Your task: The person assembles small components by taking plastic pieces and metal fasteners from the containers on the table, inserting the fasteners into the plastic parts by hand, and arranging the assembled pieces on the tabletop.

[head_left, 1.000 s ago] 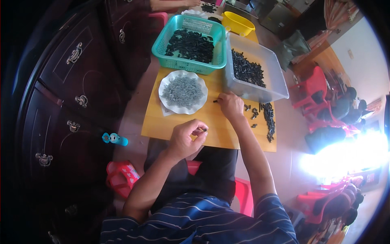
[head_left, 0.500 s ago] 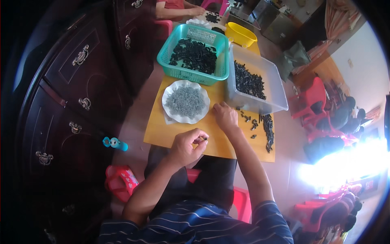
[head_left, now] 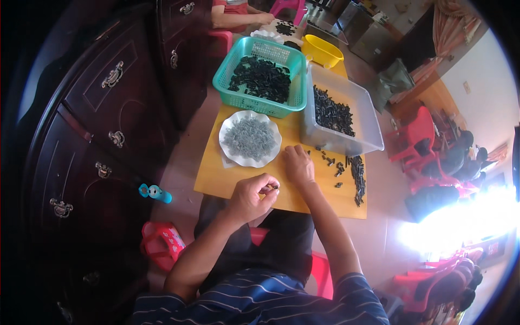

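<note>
Yellow table (head_left: 214, 179), frame centre: dark piece (head_left: 275, 187) is pinched by left hand (head_left: 250, 196), may be dropped if loosened; right hand (head_left: 298, 165): grip cannot be told.

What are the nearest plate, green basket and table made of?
The plate looks like smooth plastic, possibly china, by its rippled rim. The basket seems moulded plastic, softly shiny, given its regular holes. The table may be smooth wood or laminate, by its even yellow colour.

I see a small dark piece (head_left: 275, 187) pinched in the left hand (head_left: 251, 198), its finer details too small to make out. Just beside the right hand (head_left: 299, 166) sits a white, wavy-edged plate (head_left: 251, 162) heaped with pale grey bits (head_left: 249, 137).
</note>
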Demonstrator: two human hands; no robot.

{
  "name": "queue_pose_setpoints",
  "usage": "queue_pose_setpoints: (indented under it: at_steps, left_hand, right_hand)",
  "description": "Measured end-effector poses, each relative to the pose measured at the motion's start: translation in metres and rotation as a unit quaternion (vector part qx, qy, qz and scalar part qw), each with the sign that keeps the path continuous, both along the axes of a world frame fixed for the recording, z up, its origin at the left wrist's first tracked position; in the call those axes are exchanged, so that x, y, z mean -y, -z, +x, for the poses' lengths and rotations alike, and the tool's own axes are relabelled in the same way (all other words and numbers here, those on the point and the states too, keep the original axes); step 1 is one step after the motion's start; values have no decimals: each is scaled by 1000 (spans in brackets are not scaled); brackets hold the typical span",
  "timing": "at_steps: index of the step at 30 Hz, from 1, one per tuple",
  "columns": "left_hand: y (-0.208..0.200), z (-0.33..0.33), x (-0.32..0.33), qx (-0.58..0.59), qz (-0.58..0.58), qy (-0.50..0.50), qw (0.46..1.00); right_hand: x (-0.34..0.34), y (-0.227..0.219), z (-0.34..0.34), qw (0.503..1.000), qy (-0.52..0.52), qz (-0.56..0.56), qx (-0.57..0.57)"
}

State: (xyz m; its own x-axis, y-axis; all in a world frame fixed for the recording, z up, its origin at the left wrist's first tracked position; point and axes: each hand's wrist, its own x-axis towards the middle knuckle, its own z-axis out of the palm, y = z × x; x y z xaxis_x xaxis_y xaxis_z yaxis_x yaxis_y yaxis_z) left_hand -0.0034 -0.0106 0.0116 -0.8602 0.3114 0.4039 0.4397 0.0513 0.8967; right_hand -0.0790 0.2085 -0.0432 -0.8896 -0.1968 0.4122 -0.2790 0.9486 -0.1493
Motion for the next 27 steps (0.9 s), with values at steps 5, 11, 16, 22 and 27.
queue_pose_setpoints:
  at_steps: [5,11,16,22,27]
  left_hand:
    - [2,1,2,0,1,-1,1000]
    - [4,2,-1,-14,-6,-8,1000]
    - [0,3,-2,-10,-7,-10,1000]
    - [-2,0,1,-24,0,-37,999]
    - [-5,1,-2,-14,20,-32,999]
  right_hand:
    - [13,-17,18,994,43,-99,-10]
    - [6,0,28,992,73,-99,-13]
    - [3,0,28,992,91,-87,18]
    - [11,-29,45,966,48,-247,59]
    - [28,-71,83,841,20,-519,151]
